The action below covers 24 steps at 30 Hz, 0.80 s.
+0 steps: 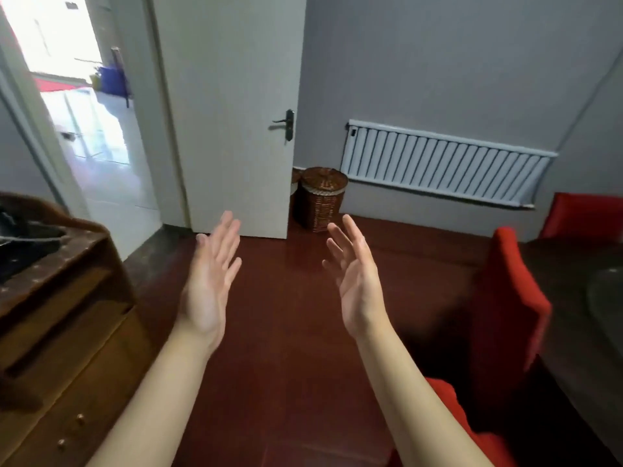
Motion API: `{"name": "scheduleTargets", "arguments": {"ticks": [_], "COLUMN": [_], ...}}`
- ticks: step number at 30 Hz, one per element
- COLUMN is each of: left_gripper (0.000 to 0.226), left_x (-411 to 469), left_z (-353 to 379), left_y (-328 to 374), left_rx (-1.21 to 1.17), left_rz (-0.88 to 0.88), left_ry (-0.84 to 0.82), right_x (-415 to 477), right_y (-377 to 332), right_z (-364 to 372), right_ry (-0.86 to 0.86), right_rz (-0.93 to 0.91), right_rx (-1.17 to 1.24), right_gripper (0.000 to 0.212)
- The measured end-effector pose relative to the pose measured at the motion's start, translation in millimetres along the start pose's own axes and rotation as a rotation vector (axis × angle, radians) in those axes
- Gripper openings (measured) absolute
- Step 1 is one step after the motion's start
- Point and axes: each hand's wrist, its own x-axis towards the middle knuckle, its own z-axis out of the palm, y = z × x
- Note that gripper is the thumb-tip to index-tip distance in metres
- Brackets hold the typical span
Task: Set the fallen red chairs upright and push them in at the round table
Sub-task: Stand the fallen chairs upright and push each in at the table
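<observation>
At the lower right, part of a near chair [451,412] shows, red, its pose unclear. A wooden cabinet [67,332] stands at the left. Over the red-brown floor [286,298], the left hand [209,281] and right hand [357,284] are spread, palms facing each other, holding nothing. A second chair [509,298] stands upright beside the dark table [580,332]; a third chair [586,214] is behind. Farther off are a basket [322,197], an open door [236,112] and a radiator [445,163].

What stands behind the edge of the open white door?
A lidded brown wicker basket stands beside the white door; only a sliver of a second basket shows, the rest hidden behind it.
</observation>
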Motion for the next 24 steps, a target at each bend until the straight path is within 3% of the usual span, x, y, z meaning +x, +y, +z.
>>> {"name": "scheduleTargets", "arguments": {"ticks": [8,11,16,24], "left_gripper": [0.057,0.04,0.054,0.048], "left_x": [195.5,257.3,351.5,484.7], "left_z": [121.6,164.6,227.1,322.0], "left_y": [-85.0,-115.0,-143.9,-217.2], "left_rx": [0.004,-0.024,-0.047,-0.145], "left_rz": [-0.089,-0.105,-0.13,-0.201], "left_ry": [-0.469,-0.549,-0.677,-0.823], "right_x": [138.7,194.8,289.3,405.8], "right_y": [16.7,27.5,25.1,39.4], "right_z": [-99.5,-133.3,-176.3,-264.1], "right_ry": [0.349,0.437,0.543,0.757], "right_rz": [-0.142,-0.165,-0.206,-0.208], "right_rx": [-0.062,-0.06,-0.107,-0.134], "right_gripper": [0.047,0.046,0.05,0.058]}}
